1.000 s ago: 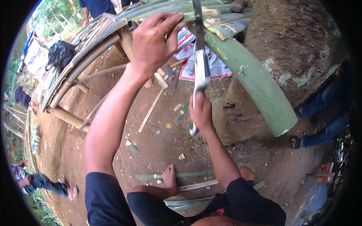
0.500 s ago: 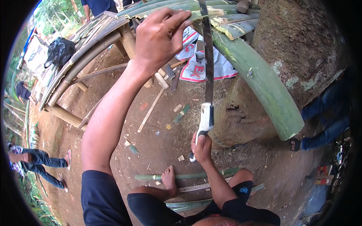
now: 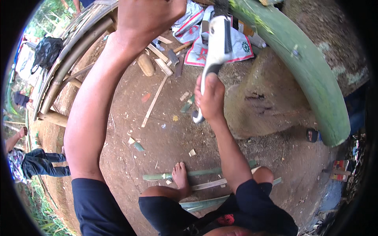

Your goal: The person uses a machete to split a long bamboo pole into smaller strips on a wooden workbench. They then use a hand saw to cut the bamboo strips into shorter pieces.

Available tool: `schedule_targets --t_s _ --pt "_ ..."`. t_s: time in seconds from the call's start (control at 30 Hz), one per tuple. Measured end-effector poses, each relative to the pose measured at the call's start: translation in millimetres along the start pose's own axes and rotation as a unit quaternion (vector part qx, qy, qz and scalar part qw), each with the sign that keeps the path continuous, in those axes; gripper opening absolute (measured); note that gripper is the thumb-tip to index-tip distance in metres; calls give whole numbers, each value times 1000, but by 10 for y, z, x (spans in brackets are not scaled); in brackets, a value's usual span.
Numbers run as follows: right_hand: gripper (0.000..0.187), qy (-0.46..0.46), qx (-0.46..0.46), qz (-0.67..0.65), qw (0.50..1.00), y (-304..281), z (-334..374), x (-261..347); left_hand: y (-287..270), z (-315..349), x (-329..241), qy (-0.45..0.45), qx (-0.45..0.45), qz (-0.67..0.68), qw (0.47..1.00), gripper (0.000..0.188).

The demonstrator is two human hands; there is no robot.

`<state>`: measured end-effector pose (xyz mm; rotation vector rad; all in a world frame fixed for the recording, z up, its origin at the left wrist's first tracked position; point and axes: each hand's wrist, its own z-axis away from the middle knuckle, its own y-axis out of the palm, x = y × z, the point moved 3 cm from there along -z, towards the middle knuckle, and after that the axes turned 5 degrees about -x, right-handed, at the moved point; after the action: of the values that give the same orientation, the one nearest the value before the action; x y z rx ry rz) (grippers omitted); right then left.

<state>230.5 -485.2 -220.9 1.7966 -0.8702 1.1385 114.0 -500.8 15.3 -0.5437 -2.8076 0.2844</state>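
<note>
My right hand (image 3: 210, 96) is wrapped round the white and black handle of a handsaw (image 3: 217, 41). Its dark blade runs up out of the picture beside a thick green bamboo pole (image 3: 305, 63), which curves down to the right past a boulder. Loose green shavings (image 3: 258, 17) cling to the pole near the blade. At the upper edge, my left hand (image 3: 151, 17) is cut off by the picture; its visible fingers are curled in. Whatever it grips, if anything, lies out of sight.
A bamboo bench (image 3: 75, 51) with a black plastic bag (image 3: 47, 53) stands at the left. White and red sacks (image 3: 232, 49), a hammer (image 3: 173, 57) and wood scraps lie on the dirt. Bamboo strips (image 3: 204, 172) lie by my foot. Another person (image 3: 39, 163) stands at the far left.
The view has tilted down, so the bench, sacks and both hands sit higher in the picture. Most of the saw blade and the left fingertips, seen earlier beside bamboo slats, have left view.
</note>
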Motion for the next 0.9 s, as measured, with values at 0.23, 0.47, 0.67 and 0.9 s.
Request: schedule_targets --t_s 0.23,0.47,0.67,0.9 --pt "51 -22 -9 95 995 -121 589 -460 -49 42 9 17 13 -44 999 15" --pt "39 55 5 13 998 -123 607 -517 -96 -9 42 79 36 -86 992 20" --pt "55 -14 19 21 1000 22 -60 -195 48 30 37 95 -65 -58 992 23" --pt "51 34 -2 50 998 -69 467 -509 -61 52 87 78 -44 -49 995 26"
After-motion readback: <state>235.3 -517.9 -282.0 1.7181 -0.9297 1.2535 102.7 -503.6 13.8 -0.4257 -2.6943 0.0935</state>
